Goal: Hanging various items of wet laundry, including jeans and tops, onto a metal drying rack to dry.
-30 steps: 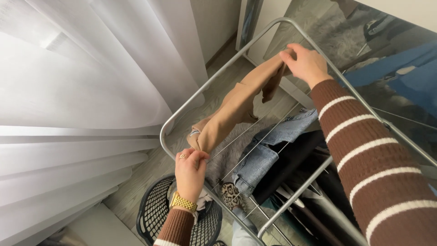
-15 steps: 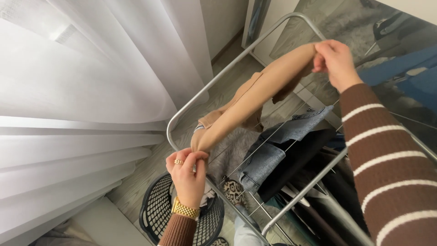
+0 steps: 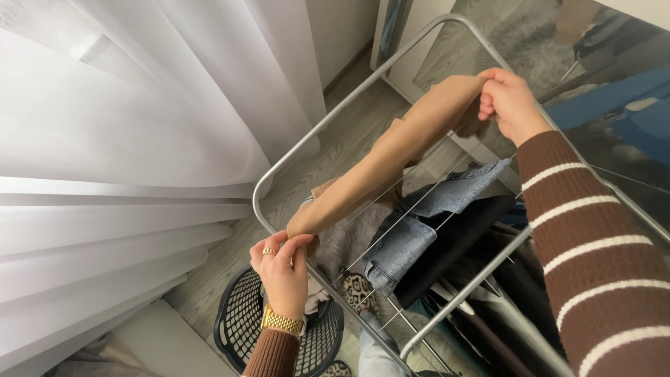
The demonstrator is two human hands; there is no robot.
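Note:
A tan garment (image 3: pixel 387 157) is stretched between my two hands over the grey metal drying rack (image 3: pixel 328 120). My left hand (image 3: pixel 283 269), with a ring and a gold watch, pinches the garment's near end at the rack's front rail. My right hand (image 3: pixel 511 103), in a brown sleeve with white stripes, grips the far end above the rack's far side. The cloth runs taut and slanted along the outer wires, just above them.
Blue jeans (image 3: pixel 419 223) and a dark garment (image 3: pixel 453 244) hang on the rack's wires. A black laundry basket (image 3: pixel 237 328) stands on the floor below my left hand. White sheer curtains (image 3: pixel 125 139) fill the left. A mirror (image 3: pixel 600 77) leans at the right.
The garment has been pulled straighter and lowered toward the outer wires. My right hand moved right from its place a second ago; my left hand stayed at the front rail.

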